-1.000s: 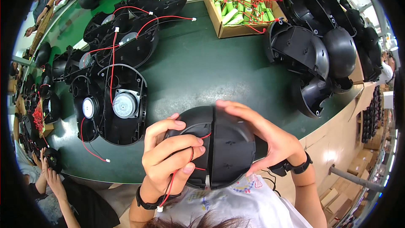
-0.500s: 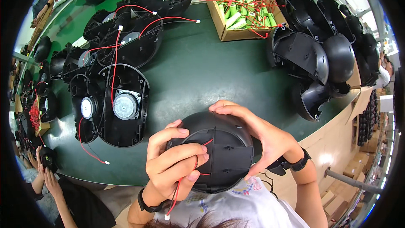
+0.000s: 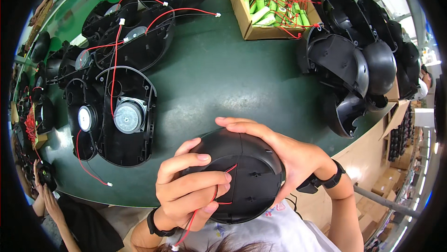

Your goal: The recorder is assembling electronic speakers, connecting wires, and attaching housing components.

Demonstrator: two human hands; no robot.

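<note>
Between my two hands is a rounded black plastic housing (image 3: 247, 182), its flat end facing up, with a seam across it. My left hand (image 3: 195, 182) grips its left side, fingers bent over the flat end. A red wire (image 3: 190, 228) runs from the housing past these fingers and hangs below them, ending in a white connector (image 3: 175, 248). My right hand (image 3: 284, 152) wraps the far and right side, thumb low on the near right edge. Both hands are closed on the housing, held over the table's near edge.
Open black shells with speakers (image 3: 128, 117) and red leads lie on the green table (image 3: 209, 79) to the left. A cardboard box (image 3: 270, 33) of green battery cells stands at the back. Black half shells (image 3: 337, 61) pile up at right. Another person's hands (image 3: 49, 200) work at lower left.
The housing and both hands have shifted slightly lower in the picture, while the table's left-hand shells appear further left. My grip looks the same.
</note>
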